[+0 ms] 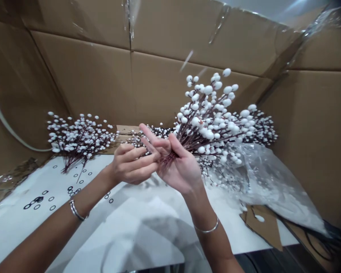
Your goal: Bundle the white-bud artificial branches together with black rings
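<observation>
My right hand is closed around the lower stems of a bunch of artificial white berry stems. The bunch leans up and to the right, its brown stems fanning out into white berries. Two fingers of that hand point up and to the left. My left hand meets them beside the stem ends, its fingers curled. Whatever lies between the left fingers is hidden. On the white table, small black rings like rubber bands lie scattered to the left of my hands.
Another white berry bunch lies at the back left. More berry stems and a clear plastic bag are at the right. A cardboard piece lies near the right edge. Cardboard walls enclose the table's back and sides.
</observation>
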Tool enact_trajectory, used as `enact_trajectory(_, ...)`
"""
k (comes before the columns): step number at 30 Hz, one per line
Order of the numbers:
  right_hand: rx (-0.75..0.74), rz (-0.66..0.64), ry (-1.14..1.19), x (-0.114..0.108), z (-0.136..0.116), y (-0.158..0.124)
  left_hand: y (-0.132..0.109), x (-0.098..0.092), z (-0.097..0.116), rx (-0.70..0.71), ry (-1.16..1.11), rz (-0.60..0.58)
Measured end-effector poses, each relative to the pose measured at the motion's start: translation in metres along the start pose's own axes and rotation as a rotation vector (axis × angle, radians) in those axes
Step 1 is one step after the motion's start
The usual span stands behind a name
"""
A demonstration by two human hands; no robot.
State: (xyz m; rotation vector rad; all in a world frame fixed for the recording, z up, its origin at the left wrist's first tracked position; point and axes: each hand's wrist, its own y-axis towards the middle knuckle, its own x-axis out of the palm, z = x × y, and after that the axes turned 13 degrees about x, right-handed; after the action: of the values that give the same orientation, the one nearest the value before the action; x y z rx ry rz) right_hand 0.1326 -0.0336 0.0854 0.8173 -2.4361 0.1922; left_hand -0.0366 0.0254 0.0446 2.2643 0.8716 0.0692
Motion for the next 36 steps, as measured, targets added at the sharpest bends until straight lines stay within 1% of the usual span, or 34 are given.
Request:
enact_trajectory(1, 0.011, -0.025, -0.001, 0.001, 0.001, 0.000, -0.001, -0.003, -0.007, 0.063, 0.002, 0.016)
enact_trajectory(2, 0.021, -0.043, -0.004, 0.002, 0.001, 0.000, -0.001, -0.006, -0.013, 0.097, -0.011, 0.017)
enact_trajectory(4, 0.047, -0.051, -0.019, 0.003, 0.002, 0.000, 0.001, -0.013, -0.023, 0.125, -0.023, 0.003)
enact_trajectory(7, 0.093, -0.054, -0.043, 0.002, 0.004, 0.000, 0.003, -0.023, -0.030, 0.138, -0.050, -0.064)
enact_trajectory(9, 0.096, -0.089, -0.050, 0.001, 0.005, 0.000, 0.003, -0.027, -0.032, 0.117, -0.116, -0.113)
enact_trajectory(12, 0.113, -0.135, -0.055, 0.000, 0.007, 0.000, 0.006, -0.032, -0.033, 0.049, -0.209, -0.226)
enact_trajectory(14, 0.149, -0.145, -0.066, -0.001, 0.008, -0.001, 0.011, -0.036, -0.034, 0.044, -0.229, -0.253)
enact_trajectory(16, 0.177, -0.160, -0.102, -0.002, 0.009, -0.001, 0.018, -0.040, -0.036, 0.099, -0.253, -0.209)
enact_trajectory(18, 0.193, -0.188, -0.166, -0.004, 0.009, -0.001, 0.024, -0.046, -0.039, 0.192, -0.279, -0.151)
enact_trajectory(20, 0.213, -0.237, -0.242, -0.007, 0.009, -0.001, 0.030, -0.051, -0.041, 0.295, -0.293, -0.143)
enact_trajectory(23, 0.279, -0.352, -0.341, -0.010, 0.008, 0.000, 0.039, -0.059, -0.044, 0.454, -0.289, -0.169)
enact_trajectory(26, 0.349, -0.433, -0.423, -0.010, 0.006, 0.002, 0.051, -0.066, -0.046, 0.549, -0.323, -0.216)
enact_trajectory(29, 0.350, -0.497, -0.461, -0.007, 0.004, 0.003, 0.059, -0.073, -0.046, 0.632, -0.299, -0.290)
enact_trajectory(32, 0.338, -0.554, -0.438, -0.005, 0.004, 0.006, 0.060, -0.079, -0.045, 0.757, -0.258, -0.305)
enact_trajectory(34, 0.354, -0.567, -0.410, -0.005, 0.006, 0.007, 0.058, -0.081, -0.046, 0.778, -0.254, -0.313)
enact_trajectory(36, 0.373, -0.554, -0.369, -0.006, 0.010, 0.009, 0.056, -0.082, -0.048, 0.695, -0.298, -0.326)
